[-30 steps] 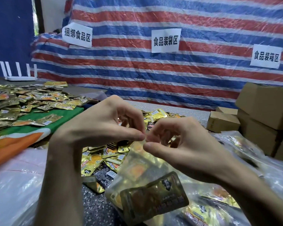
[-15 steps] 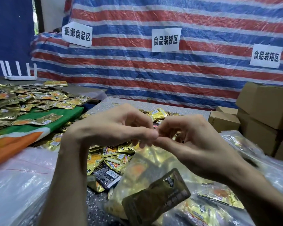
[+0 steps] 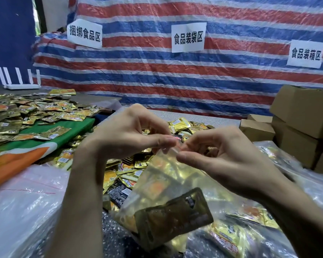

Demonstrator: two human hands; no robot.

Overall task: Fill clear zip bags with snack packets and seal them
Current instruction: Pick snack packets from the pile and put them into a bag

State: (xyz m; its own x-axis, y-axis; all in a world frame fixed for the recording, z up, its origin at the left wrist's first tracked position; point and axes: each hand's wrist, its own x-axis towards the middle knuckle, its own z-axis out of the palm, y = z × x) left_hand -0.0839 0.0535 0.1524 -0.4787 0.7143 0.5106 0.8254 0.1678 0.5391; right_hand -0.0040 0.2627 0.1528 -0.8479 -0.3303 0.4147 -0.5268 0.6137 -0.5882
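Observation:
A clear zip bag (image 3: 162,185) hangs in front of me, holding several gold snack packets; a dark gold packet (image 3: 173,215) lies across its bottom. My left hand (image 3: 127,135) pinches the bag's top strip between thumb and forefinger. My right hand (image 3: 218,157) pinches the same strip right beside it, fingertips almost touching. A heap of loose gold and black snack packets (image 3: 125,170) lies on the table under and behind the bag.
More packets (image 3: 26,112) cover a green and orange cloth (image 3: 50,144) at the left. Clear plastic bags (image 3: 21,205) lie at the near left; filled bags (image 3: 250,226) pile at the right. Cardboard boxes (image 3: 304,120) stack at the far right. A striped tarp (image 3: 175,71) hangs behind.
Both hands have shifted a little to the right along the bag's top strip while staying pinched on it. The bag hangs much as before.

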